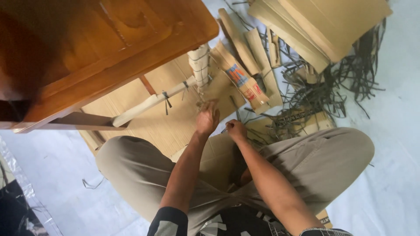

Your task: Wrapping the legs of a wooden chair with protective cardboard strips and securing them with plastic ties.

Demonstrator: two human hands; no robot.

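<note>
I sit cross-legged on the floor under a wooden table (109, 48). My left hand (207, 118) reaches to the foot of a table leg (199, 65) wrapped in cardboard and tied round with dark straps; its fingers touch the strap at the base. Close to its right, my right hand (236, 130) is closed, pinching what looks like a thin dark strap, though the strap is hard to see. A cardboard-wrapped crossbar (151, 102) runs left from the leg.
Flat cardboard sheets (175, 118) lie beneath the table. A folded printed cardboard strip (243, 83) leans by the leg. A stack of cardboard (323, 26) and a tangle of dark plastic straps (323, 87) lie at the upper right on a pale floor.
</note>
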